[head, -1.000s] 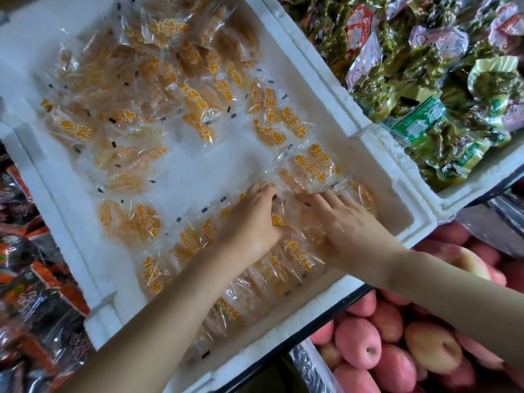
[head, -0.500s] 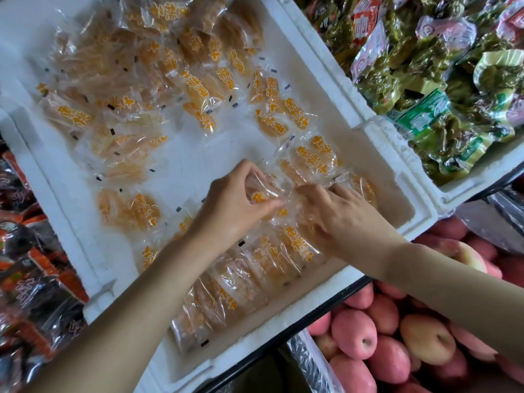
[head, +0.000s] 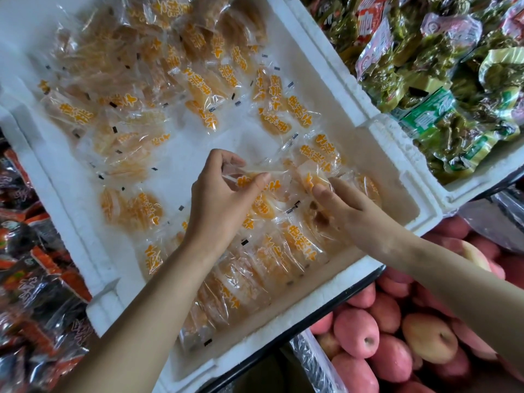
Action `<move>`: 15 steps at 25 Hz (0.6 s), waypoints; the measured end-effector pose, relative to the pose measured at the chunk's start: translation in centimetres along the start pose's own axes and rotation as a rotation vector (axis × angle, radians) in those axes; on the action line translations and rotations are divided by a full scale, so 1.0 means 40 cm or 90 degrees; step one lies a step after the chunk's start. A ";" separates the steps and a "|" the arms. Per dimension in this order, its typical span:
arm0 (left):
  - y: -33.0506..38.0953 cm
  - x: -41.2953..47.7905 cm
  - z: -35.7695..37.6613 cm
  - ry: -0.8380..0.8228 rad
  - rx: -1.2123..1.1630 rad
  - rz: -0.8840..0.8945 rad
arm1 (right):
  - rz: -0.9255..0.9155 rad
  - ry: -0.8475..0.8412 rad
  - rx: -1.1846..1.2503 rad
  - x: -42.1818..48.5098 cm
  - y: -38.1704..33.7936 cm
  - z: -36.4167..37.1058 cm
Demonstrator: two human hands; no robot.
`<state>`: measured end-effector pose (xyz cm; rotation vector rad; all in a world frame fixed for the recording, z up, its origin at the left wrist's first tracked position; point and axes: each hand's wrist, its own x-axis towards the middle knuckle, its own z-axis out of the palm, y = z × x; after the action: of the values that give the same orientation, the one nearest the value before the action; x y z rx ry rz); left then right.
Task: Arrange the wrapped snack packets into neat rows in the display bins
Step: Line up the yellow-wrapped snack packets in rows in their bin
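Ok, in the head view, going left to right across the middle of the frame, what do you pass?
You pass dark red-and-black wrapped snack packets → left wall of the white foam bin → loose clear packets of orange snack slices → left hand → right hand → pink-red apples.

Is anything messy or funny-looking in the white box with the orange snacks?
Yes. The orange snack packets in the far half of the white foam bin lie scattered at all angles, with bare foam between them, while the row along the near edge overlaps neatly. Nothing looks torn or spilled.
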<state>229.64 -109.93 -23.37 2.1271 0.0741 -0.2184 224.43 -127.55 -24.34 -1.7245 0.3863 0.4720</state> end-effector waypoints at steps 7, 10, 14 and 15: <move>-0.006 -0.034 0.005 -0.079 0.054 0.044 | -0.130 -0.026 -0.117 -0.003 0.020 -0.020; 0.002 -0.036 0.007 -0.133 0.068 0.059 | -0.163 0.049 -0.198 0.015 0.018 -0.041; -0.009 -0.018 0.010 -0.196 0.124 0.030 | -0.213 0.086 -0.365 0.043 0.010 -0.063; -0.015 -0.014 0.015 -0.219 0.147 0.024 | -0.224 0.076 -0.417 0.052 0.012 -0.065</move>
<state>228.95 -110.10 -24.08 2.2846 -0.2016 -0.5905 226.24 -130.17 -25.35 -2.4054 -0.0058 0.2461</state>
